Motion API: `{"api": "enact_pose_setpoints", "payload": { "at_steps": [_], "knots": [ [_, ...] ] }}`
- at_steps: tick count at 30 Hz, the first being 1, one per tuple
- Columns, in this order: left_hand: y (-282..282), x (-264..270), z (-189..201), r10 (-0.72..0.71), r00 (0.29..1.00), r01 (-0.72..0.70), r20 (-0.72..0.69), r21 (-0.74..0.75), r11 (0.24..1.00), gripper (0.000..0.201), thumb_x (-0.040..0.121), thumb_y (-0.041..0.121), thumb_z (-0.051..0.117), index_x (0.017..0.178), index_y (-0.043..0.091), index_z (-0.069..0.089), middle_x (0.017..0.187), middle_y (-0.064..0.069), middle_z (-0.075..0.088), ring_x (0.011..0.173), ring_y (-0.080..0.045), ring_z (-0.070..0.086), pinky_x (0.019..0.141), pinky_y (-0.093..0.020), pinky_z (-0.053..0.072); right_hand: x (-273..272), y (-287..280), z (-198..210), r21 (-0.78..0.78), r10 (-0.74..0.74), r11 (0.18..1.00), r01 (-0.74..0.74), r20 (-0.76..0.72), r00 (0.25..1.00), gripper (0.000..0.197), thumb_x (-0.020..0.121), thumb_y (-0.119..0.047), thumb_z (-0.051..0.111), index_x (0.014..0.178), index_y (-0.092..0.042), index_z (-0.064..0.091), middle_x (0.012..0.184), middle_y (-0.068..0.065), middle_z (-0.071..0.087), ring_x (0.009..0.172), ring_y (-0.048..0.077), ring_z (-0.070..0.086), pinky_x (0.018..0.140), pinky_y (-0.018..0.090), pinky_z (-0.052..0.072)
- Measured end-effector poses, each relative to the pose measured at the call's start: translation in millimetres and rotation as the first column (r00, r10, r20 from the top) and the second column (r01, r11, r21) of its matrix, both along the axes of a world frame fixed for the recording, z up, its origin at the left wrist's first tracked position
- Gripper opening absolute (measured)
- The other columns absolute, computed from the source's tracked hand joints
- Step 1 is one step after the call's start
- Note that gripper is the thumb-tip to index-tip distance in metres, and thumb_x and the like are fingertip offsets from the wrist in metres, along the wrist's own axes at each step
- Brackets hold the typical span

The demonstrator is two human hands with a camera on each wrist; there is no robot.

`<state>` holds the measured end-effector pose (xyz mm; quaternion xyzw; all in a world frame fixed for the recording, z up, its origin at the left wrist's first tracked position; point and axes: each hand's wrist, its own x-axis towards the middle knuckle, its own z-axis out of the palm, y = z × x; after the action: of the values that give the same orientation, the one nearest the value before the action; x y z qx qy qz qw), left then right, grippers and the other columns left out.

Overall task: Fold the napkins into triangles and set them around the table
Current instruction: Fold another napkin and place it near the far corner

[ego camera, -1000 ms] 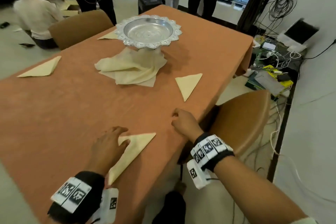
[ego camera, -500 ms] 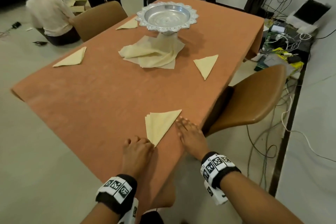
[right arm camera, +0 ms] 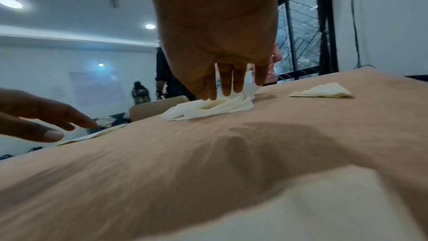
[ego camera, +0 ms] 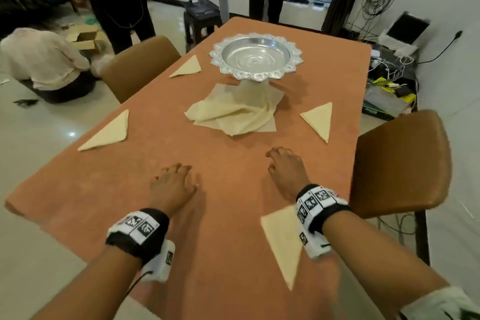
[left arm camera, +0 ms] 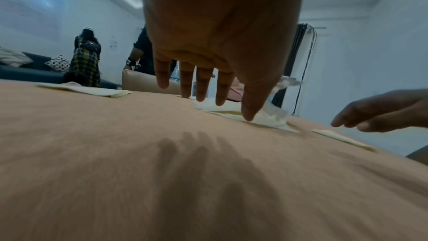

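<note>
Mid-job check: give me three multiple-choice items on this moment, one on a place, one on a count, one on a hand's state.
1. Where is the loose napkin pile?
A. Under the silver dish
B. On a chair
C. On the floor

2. How many folded triangles lie on the table?
A. Two
B. Four
C. Six

3. What is the left hand doing?
A. Gripping a napkin
B. Empty, fingers relaxed over the cloth
C. Lifting the dish

Answers: 1 A, the pile sits at the dish's foot. 2 B, two on the left edge, two on the right. 3 B, the left wrist view shows straight fingers holding nothing.
</note>
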<state>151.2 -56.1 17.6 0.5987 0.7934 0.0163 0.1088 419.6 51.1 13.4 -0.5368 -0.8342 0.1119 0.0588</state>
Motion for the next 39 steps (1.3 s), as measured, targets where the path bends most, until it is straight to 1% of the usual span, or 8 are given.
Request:
{"api": "enact_pose_setpoints", "payload": {
  "at_steps": [9, 17, 24, 29, 31, 34, 37, 39],
  "knots": [
    [104, -143, -40, -0.197, 0.976, 0.216, 0.089, -0.33, 0.919, 0.089, 0.084, 0.073, 0.04, 0.15, 0.037, -0.007, 0.16, -0.002, -0.015, 0.147, -0.029, -0.009, 0.113, -0.061, 0.007, -130, 64, -10, 0.011, -0.258, 0.966, 0.258, 0.06, 0.964, 0.036, 0.089, -0.011, 0.047, 0.124, -0.016, 0.053, 0.123, 0.004, 0.053, 0.111, 0.024, 0.048, 0.085, 0.034, 0.039],
    [98, -156, -66, -0.241, 0.956, 0.282, 0.17, -0.286, 0.916, 0.088, 0.082, 0.079, 0.027, 0.144, 0.044, -0.023, 0.155, 0.002, -0.03, 0.143, -0.027, -0.024, 0.111, -0.062, -0.005, -163, 92, -16, 0.141, -0.354, 0.927, 0.348, 0.022, 0.935, 0.023, 0.094, -0.018, 0.046, 0.101, -0.018, 0.068, 0.104, 0.002, 0.063, 0.104, 0.025, 0.048, 0.08, 0.037, 0.035],
    [95, -155, -59, -0.247, 0.951, 0.29, 0.184, -0.27, 0.918, 0.086, 0.082, 0.079, 0.024, 0.146, 0.041, -0.019, 0.157, 0.001, -0.026, 0.145, -0.026, -0.021, 0.112, -0.062, -0.002, -168, 0, 11, 0.314, -0.333, 0.864, 0.393, -0.23, 0.915, 0.007, 0.083, -0.014, 0.065, 0.081, -0.017, 0.071, 0.081, -0.002, 0.067, 0.08, 0.024, 0.057, 0.068, 0.037, 0.044],
    [72, -146, -49, -0.267, 0.932, 0.289, 0.245, -0.057, 0.956, 0.097, 0.084, 0.069, 0.045, 0.149, 0.032, -0.016, 0.159, -0.011, -0.015, 0.146, -0.031, -0.009, 0.115, -0.059, 0.007, -163, -78, -1, 0.296, -0.26, 0.9, 0.321, -0.225, 0.939, 0.024, 0.083, -0.029, 0.046, 0.079, -0.024, 0.069, 0.08, -0.011, 0.065, 0.08, 0.014, 0.054, 0.065, 0.031, 0.043],
    [43, -134, -43, -0.457, 0.854, 0.422, 0.248, 0.184, 0.888, 0.107, 0.08, 0.064, 0.057, 0.149, 0.03, -0.017, 0.159, -0.016, -0.008, 0.146, -0.033, -0.005, 0.115, -0.058, 0.008, -161, -104, -5, 0.267, -0.245, 0.909, 0.32, -0.277, 0.929, 0.022, 0.086, -0.03, 0.047, 0.082, -0.025, 0.068, 0.083, -0.012, 0.064, 0.084, 0.008, 0.048, 0.07, 0.027, 0.039],
    [5, -115, -37, -0.701, 0.71, 0.605, 0.065, 0.454, 0.655, 0.105, 0.076, 0.067, 0.051, 0.153, 0.024, -0.006, 0.16, -0.014, -0.002, 0.147, -0.031, -0.002, 0.114, -0.057, 0.004, -158, -141, -8, 0.249, -0.189, 0.931, 0.268, -0.3, 0.935, 0.02, 0.086, -0.031, 0.048, 0.081, -0.025, 0.067, 0.083, -0.013, 0.064, 0.086, 0.006, 0.046, 0.073, 0.024, 0.034],
    [-9, -106, -32, -0.717, 0.692, 0.632, -0.081, 0.547, 0.549, 0.107, 0.07, 0.054, 0.069, 0.153, 0.022, 0.008, 0.159, -0.014, 0.002, 0.147, -0.029, -0.003, 0.114, -0.053, -0.004, -154, -177, -14, 0.244, -0.146, 0.946, 0.212, -0.261, 0.954, 0.019, 0.083, -0.031, 0.05, 0.078, -0.026, 0.068, 0.08, -0.015, 0.064, 0.085, 0.004, 0.045, 0.072, 0.021, 0.033],
    [-11, -105, -26, -0.753, 0.639, 0.716, -0.157, 0.478, 0.509, 0.095, 0.058, 0.036, 0.086, 0.142, 0.022, 0.043, 0.152, -0.013, 0.032, 0.145, -0.025, 0.018, 0.114, -0.053, -0.004, -149, -198, -17, 0.221, -0.165, 0.947, 0.234, -0.291, 0.942, 0.018, 0.083, -0.033, 0.052, 0.077, -0.025, 0.067, 0.079, -0.014, 0.064, 0.084, 0.004, 0.045, 0.071, 0.023, 0.036]
  ]
}}
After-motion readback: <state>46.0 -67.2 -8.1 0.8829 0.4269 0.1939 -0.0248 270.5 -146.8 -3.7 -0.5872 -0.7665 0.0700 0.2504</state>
